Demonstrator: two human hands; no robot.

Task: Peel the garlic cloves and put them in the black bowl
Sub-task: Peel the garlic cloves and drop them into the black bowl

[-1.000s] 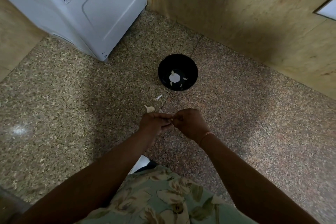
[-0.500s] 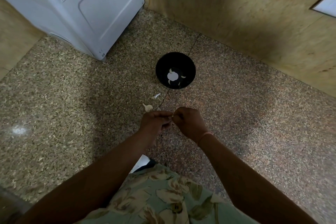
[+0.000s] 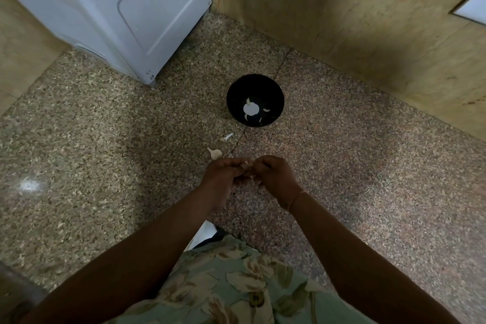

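Note:
A black bowl [image 3: 255, 100] stands on the speckled floor and holds a few pale garlic cloves. Closer to me, my left hand [image 3: 223, 176] and my right hand [image 3: 273, 176] meet above the floor. Their fingertips pinch a small pale garlic clove [image 3: 247, 164] between them, and most of it is hidden by the fingers. Another garlic piece [image 3: 215, 153] lies on the floor just beyond my left hand. A thin scrap of peel [image 3: 227, 137] lies between that piece and the bowl.
A white appliance [image 3: 126, 13] stands at the back left. Tan walls [image 3: 355, 21] close off the corner behind the bowl and run along the right. My knee in a floral garment [image 3: 236, 284] fills the bottom centre.
Both hands stay together on the clove, their fingers shifting slightly. The view has drifted a little, so the bowl sits a touch higher in the frame.

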